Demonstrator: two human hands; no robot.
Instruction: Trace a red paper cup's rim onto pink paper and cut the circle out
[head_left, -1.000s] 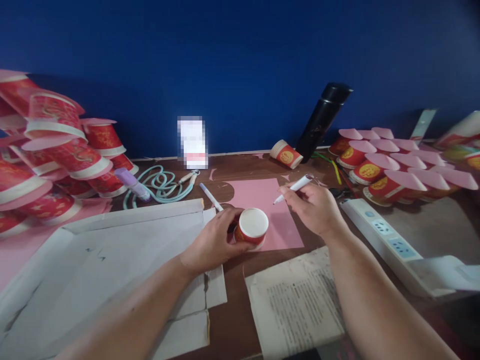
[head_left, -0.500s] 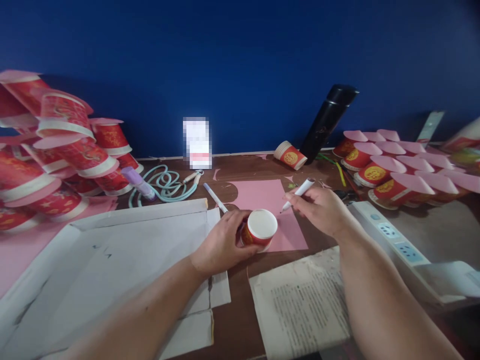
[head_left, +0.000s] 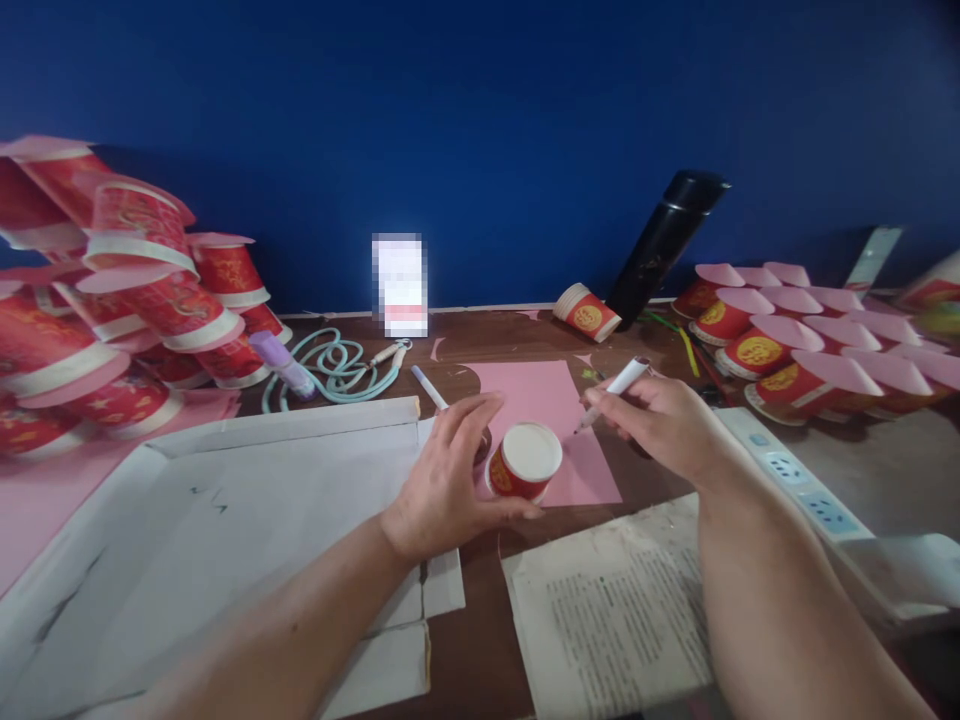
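A red paper cup with gold print and a white base (head_left: 531,452) stands upside down on a sheet of pink paper (head_left: 517,385). My left hand (head_left: 454,475) is at the cup's left side, its thumb and fingers spread around the cup with a gap showing. Between the fingers of my right hand (head_left: 660,420) is a white marker (head_left: 619,382), its dark tip pointing down-left just above the pink paper, right of the cup. Another marker (head_left: 429,388) lies behind my left hand.
Stacked red cups with pink paper discs (head_left: 142,225) rise at left; more disc-topped cups (head_left: 814,330) stand at right. Nearby are a white box lid (head_left: 285,500), a light-blue cord (head_left: 337,365), a black flask (head_left: 667,245), a power strip (head_left: 795,475) and a printed page (head_left: 607,610).
My left hand has loosened from the cup, its fingers spreading and lifting away. My right hand and the marker have shifted slightly right. The whole view has moved a little.
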